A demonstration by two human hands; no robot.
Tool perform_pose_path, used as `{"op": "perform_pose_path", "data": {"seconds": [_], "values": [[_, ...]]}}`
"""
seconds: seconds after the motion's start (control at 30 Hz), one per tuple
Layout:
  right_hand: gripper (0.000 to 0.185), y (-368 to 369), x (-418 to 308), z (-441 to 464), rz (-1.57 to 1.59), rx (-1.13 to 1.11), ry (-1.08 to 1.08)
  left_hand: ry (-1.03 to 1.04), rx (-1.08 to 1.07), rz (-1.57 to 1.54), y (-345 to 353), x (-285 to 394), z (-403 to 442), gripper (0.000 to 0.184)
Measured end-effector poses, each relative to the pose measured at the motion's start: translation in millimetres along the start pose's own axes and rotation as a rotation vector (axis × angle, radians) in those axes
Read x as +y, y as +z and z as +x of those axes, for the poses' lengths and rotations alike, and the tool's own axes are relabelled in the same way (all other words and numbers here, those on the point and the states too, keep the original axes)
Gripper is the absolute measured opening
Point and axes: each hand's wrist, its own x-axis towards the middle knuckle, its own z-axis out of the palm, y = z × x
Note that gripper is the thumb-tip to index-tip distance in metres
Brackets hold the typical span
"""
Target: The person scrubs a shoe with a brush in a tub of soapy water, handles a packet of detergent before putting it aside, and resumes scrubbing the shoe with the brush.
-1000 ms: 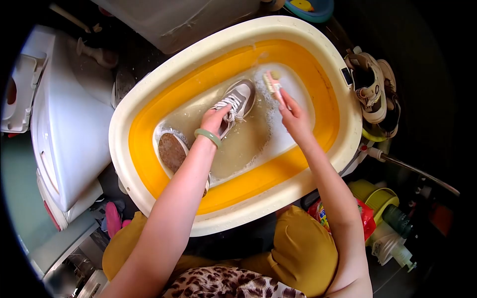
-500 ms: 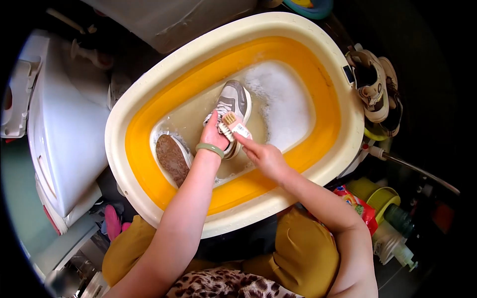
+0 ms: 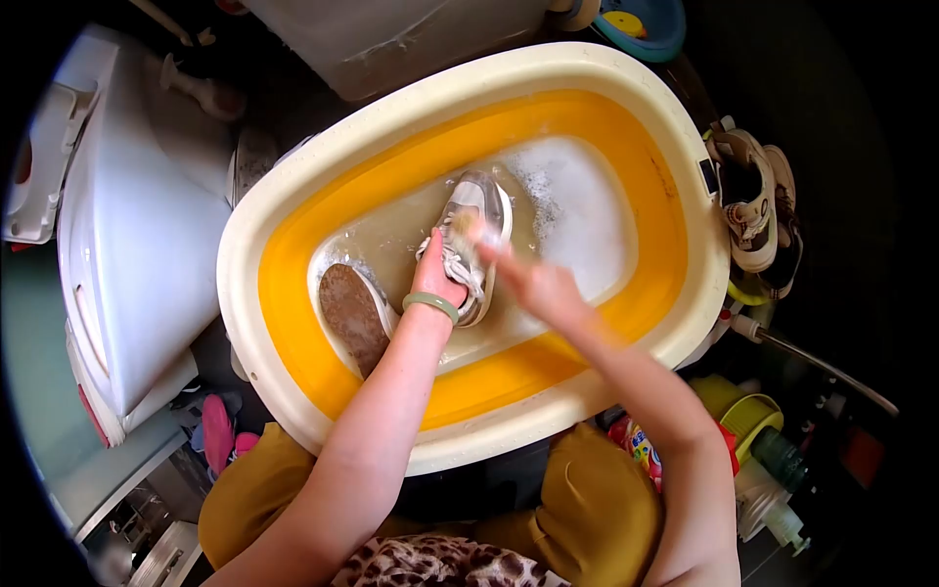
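A grey and white sneaker (image 3: 479,203) is held over murky water in a cream basin (image 3: 256,205) with a yellow inner wall. My left hand (image 3: 438,274), with a green bangle at the wrist, grips it by the laces and side. My right hand (image 3: 538,286), blurred by motion, is closed on a pink scrubbing brush (image 3: 473,233), whose bristles are at the sneaker's upper beside the laces. A second shoe (image 3: 354,308) lies at the basin's left, brown sole up. White foam (image 3: 587,215) covers the right part of the water.
Beyond the basin's right rim stands another pair of shoes (image 3: 748,210). A metal rod (image 3: 827,367), a green container (image 3: 751,421) and a red packet (image 3: 638,452) are at the lower right. A white fixture (image 3: 132,225) is at the left, a blue bowl (image 3: 657,29) at the top.
The brush first came down from over the foam to the sneaker near my left hand, then shifted up along its upper. The sneaker has turned a little in my left hand.
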Motion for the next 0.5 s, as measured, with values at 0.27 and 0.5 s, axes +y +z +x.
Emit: {"op": "perform_pose_path", "data": {"seconds": [0.27,0.5], "values": [[0.042,32.9,-2.7,-36.5,0.361,0.076,-0.189,-0.068,0.132,0.000,0.6,15.3,7.2,0.050],[0.040,-5.1,5.2,41.9,-0.137,0.055,-0.072,0.020,0.004,-0.046,-3.7,15.5,13.9,0.048]]}}
